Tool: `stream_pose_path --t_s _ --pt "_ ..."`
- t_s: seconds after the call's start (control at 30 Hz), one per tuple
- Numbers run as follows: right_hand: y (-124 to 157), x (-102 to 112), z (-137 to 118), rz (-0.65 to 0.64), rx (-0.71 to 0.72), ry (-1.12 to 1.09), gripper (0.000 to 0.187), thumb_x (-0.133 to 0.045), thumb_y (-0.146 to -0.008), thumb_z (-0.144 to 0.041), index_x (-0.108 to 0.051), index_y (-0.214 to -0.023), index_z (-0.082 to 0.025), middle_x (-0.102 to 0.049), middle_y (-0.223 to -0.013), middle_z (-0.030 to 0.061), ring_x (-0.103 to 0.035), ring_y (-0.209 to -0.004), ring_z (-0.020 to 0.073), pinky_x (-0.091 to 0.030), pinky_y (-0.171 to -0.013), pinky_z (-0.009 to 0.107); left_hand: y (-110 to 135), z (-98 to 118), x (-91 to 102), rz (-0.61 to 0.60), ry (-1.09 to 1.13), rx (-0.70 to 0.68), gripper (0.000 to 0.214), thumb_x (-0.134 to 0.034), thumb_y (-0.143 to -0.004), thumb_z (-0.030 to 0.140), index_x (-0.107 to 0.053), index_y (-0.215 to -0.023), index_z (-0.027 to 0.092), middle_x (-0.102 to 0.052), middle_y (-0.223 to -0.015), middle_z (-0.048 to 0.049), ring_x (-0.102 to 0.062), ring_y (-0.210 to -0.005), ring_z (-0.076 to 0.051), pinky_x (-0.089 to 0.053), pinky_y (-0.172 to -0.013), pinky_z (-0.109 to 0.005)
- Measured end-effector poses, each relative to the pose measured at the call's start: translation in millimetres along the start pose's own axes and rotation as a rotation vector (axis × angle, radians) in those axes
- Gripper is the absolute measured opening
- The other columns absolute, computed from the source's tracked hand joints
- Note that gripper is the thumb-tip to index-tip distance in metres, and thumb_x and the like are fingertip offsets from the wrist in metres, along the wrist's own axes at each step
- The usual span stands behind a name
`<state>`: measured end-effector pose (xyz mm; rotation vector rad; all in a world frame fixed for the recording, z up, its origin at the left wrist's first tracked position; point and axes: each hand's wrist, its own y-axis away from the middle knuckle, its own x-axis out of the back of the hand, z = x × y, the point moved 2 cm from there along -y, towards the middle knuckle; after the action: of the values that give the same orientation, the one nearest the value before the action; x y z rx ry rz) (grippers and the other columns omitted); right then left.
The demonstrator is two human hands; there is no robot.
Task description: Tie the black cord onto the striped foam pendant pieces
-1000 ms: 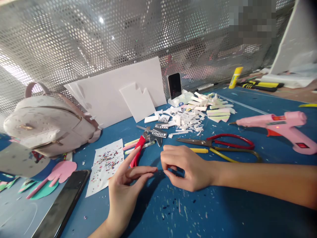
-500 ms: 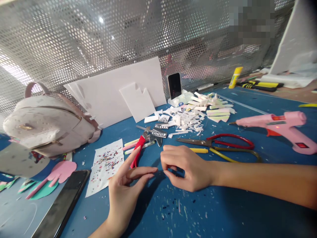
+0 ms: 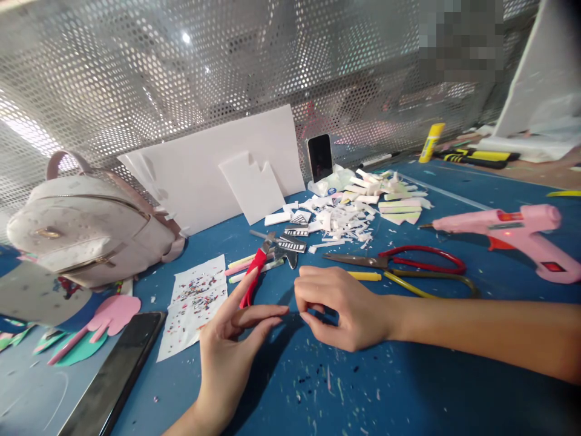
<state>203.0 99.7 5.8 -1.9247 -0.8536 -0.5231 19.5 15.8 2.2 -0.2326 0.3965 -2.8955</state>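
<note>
My left hand (image 3: 227, 345) and my right hand (image 3: 347, 309) meet low over the blue table (image 3: 408, 387). The left index finger sticks up, while its thumb and another finger come together at the tips. My right hand is curled, with thumb and fingertips pinched right against those tips. Whatever sits between them is too small to make out. Just behind the left hand lie red-handled pliers (image 3: 253, 272) and a few pastel sticks (image 3: 240, 262). Red-handled scissors (image 3: 399, 260) lie behind my right wrist.
A pink glue gun (image 3: 508, 233) lies at the right. White foam scraps (image 3: 349, 212) are heaped behind, before white boards (image 3: 213, 163) and a propped phone (image 3: 320, 156). A pale backpack (image 3: 86, 224), speckled paper (image 3: 195, 303), a dark phone (image 3: 113, 375) and foam cutouts (image 3: 106, 318) fill the left.
</note>
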Motion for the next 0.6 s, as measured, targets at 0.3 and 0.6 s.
stream_pose_path --t_s 0.3,0.6 --pt "0.4 -0.8 -1.4 0.001 0.005 0.001 0.014 -0.054 -0.077 -0.009 -0.044 -0.077 -0.019 -0.044 -0.068 -0.0040 -0.037 -0.067 0.0114 -0.028 -0.058 0.027 1.2 -0.6 -0.4 -0.022 -0.064 0.043 0.062 -0.074 -0.081 0.015 -0.054 -0.139 0.026 -0.082 -0.088 0.0014 -0.078 -0.087 -0.017 -0.061 -0.090 -0.027" --pt "0.6 -0.4 -2.0 0.022 0.028 -0.001 0.014 -0.054 -0.077 -0.009 -0.044 -0.077 -0.019 -0.043 -0.068 -0.0042 -0.036 -0.066 0.0113 -0.028 -0.058 0.027 0.9 -0.8 -0.8 -0.031 -0.116 0.014 0.055 -0.070 -0.083 0.015 -0.058 -0.135 0.027 -0.082 -0.089 0.0007 -0.078 -0.084 -0.018 -0.060 -0.092 -0.030"
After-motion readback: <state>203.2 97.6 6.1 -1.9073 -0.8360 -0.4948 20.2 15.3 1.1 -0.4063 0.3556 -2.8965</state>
